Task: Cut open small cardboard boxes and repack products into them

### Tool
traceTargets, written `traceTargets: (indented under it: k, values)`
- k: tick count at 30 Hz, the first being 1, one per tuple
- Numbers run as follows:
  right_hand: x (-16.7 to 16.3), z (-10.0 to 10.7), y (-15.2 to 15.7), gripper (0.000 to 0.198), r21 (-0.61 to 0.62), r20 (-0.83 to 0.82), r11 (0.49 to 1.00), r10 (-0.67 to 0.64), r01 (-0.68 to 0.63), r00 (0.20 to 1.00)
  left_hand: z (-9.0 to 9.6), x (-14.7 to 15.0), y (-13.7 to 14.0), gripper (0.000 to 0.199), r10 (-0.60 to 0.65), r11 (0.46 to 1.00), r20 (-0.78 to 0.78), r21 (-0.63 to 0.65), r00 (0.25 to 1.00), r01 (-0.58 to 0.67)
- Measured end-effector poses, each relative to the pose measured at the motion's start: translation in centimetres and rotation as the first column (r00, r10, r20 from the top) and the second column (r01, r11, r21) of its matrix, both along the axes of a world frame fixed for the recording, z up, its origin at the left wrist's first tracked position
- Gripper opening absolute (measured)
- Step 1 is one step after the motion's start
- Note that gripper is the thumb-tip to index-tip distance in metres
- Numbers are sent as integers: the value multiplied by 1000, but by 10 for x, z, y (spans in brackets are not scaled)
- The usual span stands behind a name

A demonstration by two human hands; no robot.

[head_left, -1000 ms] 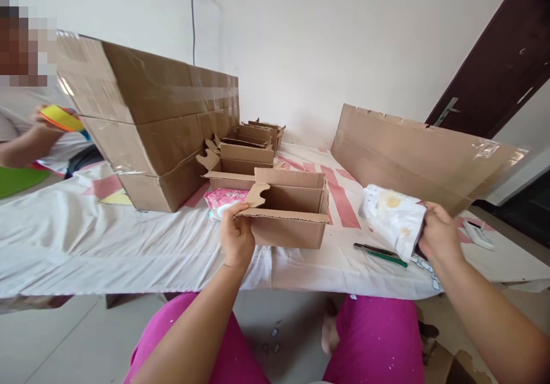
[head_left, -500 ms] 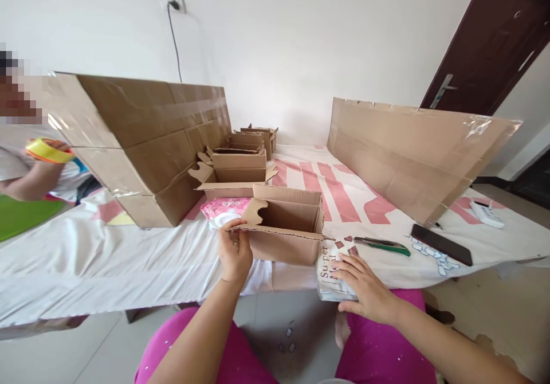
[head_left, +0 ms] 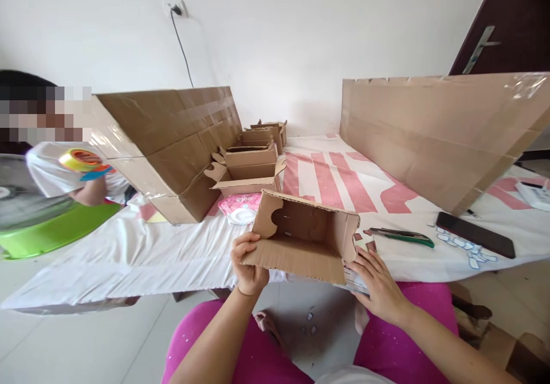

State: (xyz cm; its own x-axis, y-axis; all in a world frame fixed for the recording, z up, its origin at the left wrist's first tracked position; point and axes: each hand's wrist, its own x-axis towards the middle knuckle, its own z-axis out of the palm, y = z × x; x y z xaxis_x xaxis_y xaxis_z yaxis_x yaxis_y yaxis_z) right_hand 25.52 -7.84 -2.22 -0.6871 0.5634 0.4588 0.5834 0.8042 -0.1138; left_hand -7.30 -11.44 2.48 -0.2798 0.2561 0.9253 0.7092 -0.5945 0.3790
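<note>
A small open cardboard box (head_left: 296, 261) is tipped toward me at the table's front edge, so its bare inside shows. My left hand (head_left: 250, 265) grips its left front corner, fingers curled over the rim. At the right front corner, my right hand (head_left: 376, 281) has its fingers against the box's side. Partly hidden under that hand and the box is a white printed packet (head_left: 356, 279). Behind the box's left side lies a pink and white packet (head_left: 239, 208). To the right of the box rests a green utility knife (head_left: 404, 236).
Several open boxes (head_left: 247, 184) stand in a row behind, beside a tall taped cardboard stack (head_left: 167, 143). A large cardboard panel (head_left: 433, 137) stands at right. A black phone (head_left: 475, 234) lies on the cloth. At left, another person holds yellow tape (head_left: 81, 159) near a green tub (head_left: 64, 229).
The box has been tilted toward me, opening facing me more. My right hand has moved from the white packet to the box's right corner. The view has shifted left.
</note>
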Motion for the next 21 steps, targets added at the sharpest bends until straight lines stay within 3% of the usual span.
traceTargets:
  k: [4, 8, 10, 13, 16, 21]
  values:
    - [1, 0, 1, 53, -3, -18, 1000, 16, -16, 1000, 3, -4, -2, 12, 54, 998, -13, -15, 998, -54]
    - [2, -2, 2, 54, -1, -14, 1000, 17, -17, 1000, 17, -29, 1, 10, 226, 972, 107, 44, 968, -232]
    - [2, -4, 2, 54, 7, -18, 1000, 18, -18, 1000, 25, -50, 2, 10, 360, 924, 217, 52, 907, -379]
    - [3, -6, 3, 54, 22, -25, 999, 30, -29, 999, 34, -78, -1, 15, 546, 825, 358, -69, 758, -561]
    - [3, -7, 4, 54, 30, -31, 999, 32, -31, 999, 41, -92, -10, 21, 629, 762, 443, -189, 638, -620]
    - [2, -8, 4, 56, 26, -44, 999, 29, -28, 999, 49, -98, -26, 24, 720, 667, 433, -213, 543, -714]
